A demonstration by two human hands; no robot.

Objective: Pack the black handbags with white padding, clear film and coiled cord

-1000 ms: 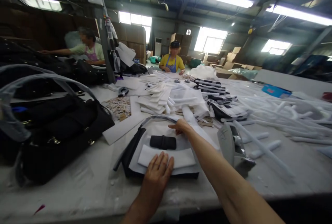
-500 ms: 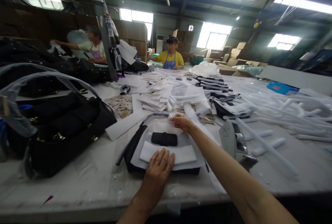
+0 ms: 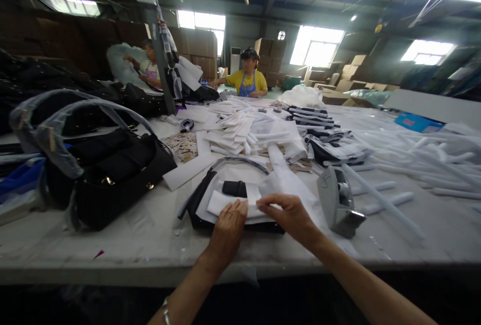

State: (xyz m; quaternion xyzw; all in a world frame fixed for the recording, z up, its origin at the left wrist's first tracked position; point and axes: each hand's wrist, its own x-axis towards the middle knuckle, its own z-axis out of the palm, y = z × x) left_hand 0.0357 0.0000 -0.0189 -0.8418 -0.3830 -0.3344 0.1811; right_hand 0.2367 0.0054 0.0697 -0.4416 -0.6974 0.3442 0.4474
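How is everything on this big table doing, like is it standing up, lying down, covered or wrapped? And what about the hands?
Left hand: laid flat on the white pad
Right hand: pinching the white strip
White pad: lying flat
White strip: laid partly over the black piece
Black piece: partly covered
Large black bag: standing upright
Bag handles: wrapped, raised
Foam tubes: scattered

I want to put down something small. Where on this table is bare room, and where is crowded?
Nearly bare: the right front, bordered by the white tubes, the grey dispenser and the front edge of the table. A narrower patch lies between the large black bag and the middle bag. Crowded: behind the middle bag, with piled white sheets.
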